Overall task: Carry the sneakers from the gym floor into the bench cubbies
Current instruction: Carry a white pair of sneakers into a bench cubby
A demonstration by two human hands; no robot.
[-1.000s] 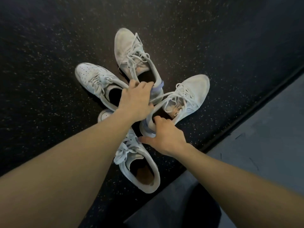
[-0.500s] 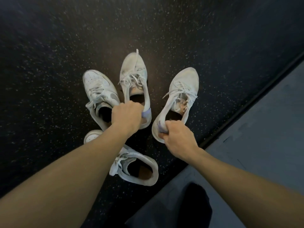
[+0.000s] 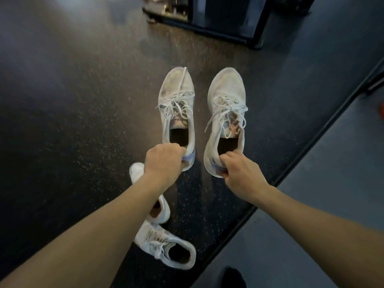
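the black speckled gym floor (image 3: 72,142) fills most of the frame, with a grey mat (image 3: 332,183) down the right side and a dark machine base (image 3: 218,17) at the top centre

both bare forearms reach up from the bottom corners toward the middle. the left hand (image 3: 163,165) is curled into a fist, knuckles up, closed on the purple-tabbed heel of the left held sneaker (image 3: 177,109). the right hand (image 3: 239,173) is clenched on the heel collar of the right held sneaker (image 3: 225,113) — at least one fingertip hooked inside the opening, thumb under the heel

both held shoes sit centre frame, side by side, apart, long axes running up the frame, toes toward the top, laces loose

two more white sneakers lie on the floor lower centre — one (image 3: 158,204) mostly hidden under the left forearm, the other (image 3: 168,248) below it, opening toward the lower right
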